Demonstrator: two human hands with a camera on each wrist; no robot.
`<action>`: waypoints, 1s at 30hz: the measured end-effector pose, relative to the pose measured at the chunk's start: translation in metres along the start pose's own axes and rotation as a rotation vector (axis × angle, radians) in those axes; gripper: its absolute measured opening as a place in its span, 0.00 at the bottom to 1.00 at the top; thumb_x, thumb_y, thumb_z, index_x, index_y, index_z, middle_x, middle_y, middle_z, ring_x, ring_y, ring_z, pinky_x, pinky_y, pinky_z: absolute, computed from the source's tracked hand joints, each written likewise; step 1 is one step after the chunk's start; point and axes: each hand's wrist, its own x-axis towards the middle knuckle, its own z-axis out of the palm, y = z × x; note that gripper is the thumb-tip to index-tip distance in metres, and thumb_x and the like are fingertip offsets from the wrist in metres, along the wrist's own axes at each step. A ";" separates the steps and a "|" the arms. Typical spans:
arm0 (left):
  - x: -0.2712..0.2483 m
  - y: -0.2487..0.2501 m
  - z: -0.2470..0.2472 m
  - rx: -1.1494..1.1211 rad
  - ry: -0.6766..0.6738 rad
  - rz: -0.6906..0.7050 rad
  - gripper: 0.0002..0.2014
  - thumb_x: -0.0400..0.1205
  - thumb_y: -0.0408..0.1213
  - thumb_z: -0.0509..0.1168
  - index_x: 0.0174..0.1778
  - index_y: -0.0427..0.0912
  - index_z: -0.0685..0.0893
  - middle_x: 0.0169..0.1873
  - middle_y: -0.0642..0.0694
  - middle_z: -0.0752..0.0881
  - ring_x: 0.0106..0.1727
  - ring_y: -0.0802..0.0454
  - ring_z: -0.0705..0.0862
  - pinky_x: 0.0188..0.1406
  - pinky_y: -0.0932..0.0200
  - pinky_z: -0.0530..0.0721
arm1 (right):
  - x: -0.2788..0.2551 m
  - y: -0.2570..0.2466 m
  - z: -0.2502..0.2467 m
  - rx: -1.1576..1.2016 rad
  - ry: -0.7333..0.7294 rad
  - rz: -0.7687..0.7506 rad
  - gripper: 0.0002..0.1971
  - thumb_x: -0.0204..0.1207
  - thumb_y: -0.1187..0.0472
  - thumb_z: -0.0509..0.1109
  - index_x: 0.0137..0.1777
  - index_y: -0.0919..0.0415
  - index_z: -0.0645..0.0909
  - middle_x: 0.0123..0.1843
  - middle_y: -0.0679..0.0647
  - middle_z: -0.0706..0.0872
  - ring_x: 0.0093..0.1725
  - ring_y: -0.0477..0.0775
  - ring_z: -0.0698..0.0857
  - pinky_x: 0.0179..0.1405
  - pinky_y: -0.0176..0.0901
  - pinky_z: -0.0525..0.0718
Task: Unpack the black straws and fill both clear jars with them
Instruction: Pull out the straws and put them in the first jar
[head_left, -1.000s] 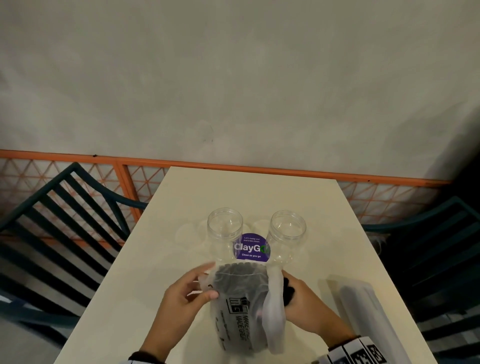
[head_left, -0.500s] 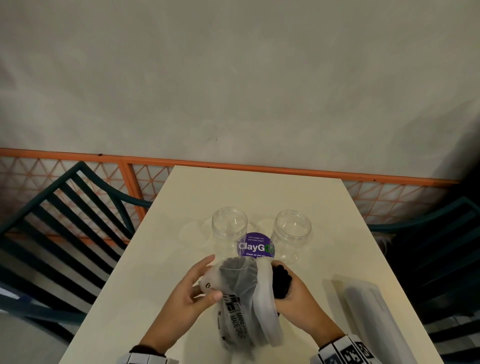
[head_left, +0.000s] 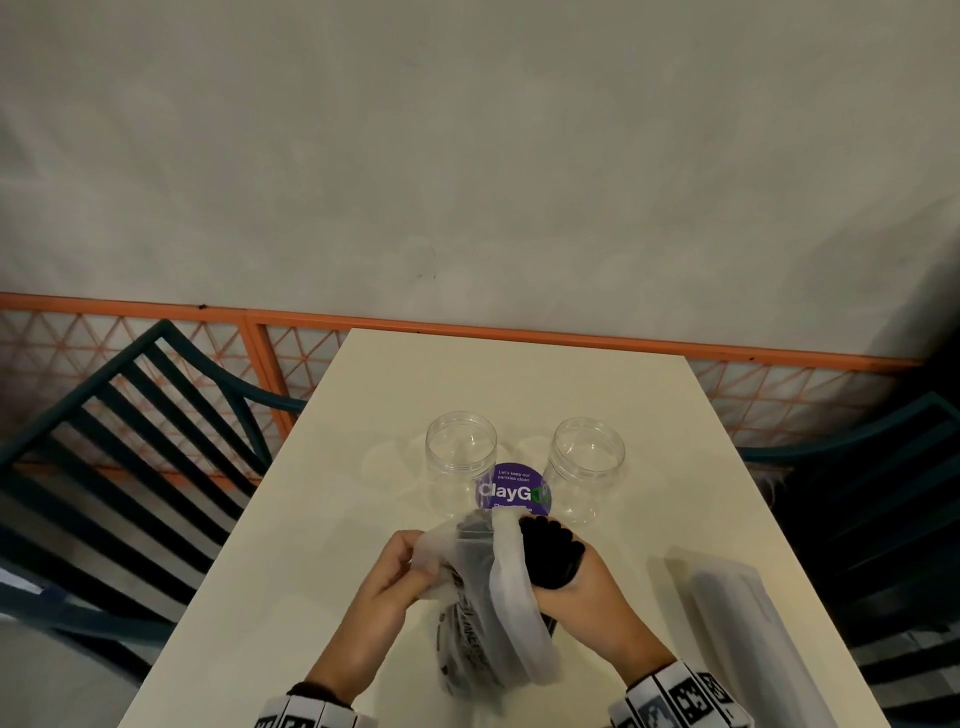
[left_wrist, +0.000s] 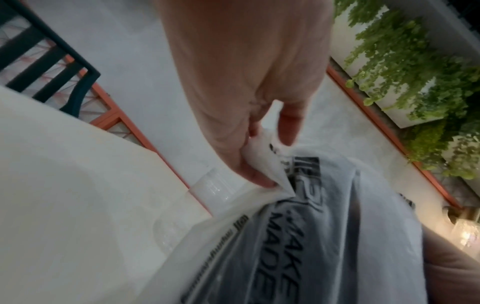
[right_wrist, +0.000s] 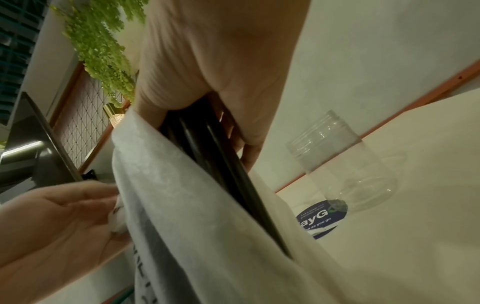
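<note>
A translucent white plastic packet (head_left: 488, 613) printed with black letters stands near the table's front, still holding black straws. My left hand (head_left: 400, 566) pinches the packet's torn top edge (left_wrist: 267, 170). My right hand (head_left: 576, 582) grips a bundle of black straws (head_left: 550, 551) and holds it partly out of the packet's right side; in the right wrist view the straws (right_wrist: 215, 164) run down into the packet (right_wrist: 197, 216). Two clear jars stand open just beyond the hands: the left jar (head_left: 461, 457) and the right jar (head_left: 588, 467), both with nothing inside.
A round purple sticker (head_left: 513, 491) lies on the cream table (head_left: 363, 519) between the jars. A second pale straw packet (head_left: 748, 639) lies at the right front. Dark slatted chairs (head_left: 130, 441) flank the table, and an orange railing (head_left: 519, 332) runs behind it.
My right hand has drawn the bundle of black straws further up and out of the packet. My left hand has closed tighter on the packet's top edge.
</note>
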 end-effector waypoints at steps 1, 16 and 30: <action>-0.001 0.003 0.000 0.031 -0.039 0.008 0.17 0.70 0.42 0.73 0.54 0.47 0.81 0.45 0.54 0.88 0.48 0.54 0.85 0.47 0.61 0.83 | 0.000 -0.001 0.000 -0.012 -0.016 -0.006 0.25 0.60 0.66 0.81 0.55 0.48 0.79 0.49 0.44 0.89 0.53 0.38 0.86 0.47 0.26 0.81; 0.011 0.005 0.000 -0.025 0.073 -0.109 0.10 0.74 0.43 0.63 0.39 0.37 0.76 0.32 0.46 0.79 0.35 0.52 0.77 0.35 0.58 0.73 | -0.004 0.000 0.011 -0.129 -0.257 0.009 0.50 0.54 0.55 0.86 0.72 0.46 0.57 0.69 0.36 0.71 0.66 0.22 0.70 0.59 0.13 0.68; 0.002 0.001 -0.001 -0.134 0.016 -0.110 0.20 0.83 0.26 0.51 0.60 0.57 0.77 0.48 0.36 0.90 0.45 0.47 0.89 0.38 0.62 0.86 | -0.006 0.030 0.024 -0.084 -0.228 0.117 0.47 0.51 0.46 0.86 0.71 0.53 0.69 0.67 0.44 0.81 0.66 0.34 0.78 0.59 0.22 0.76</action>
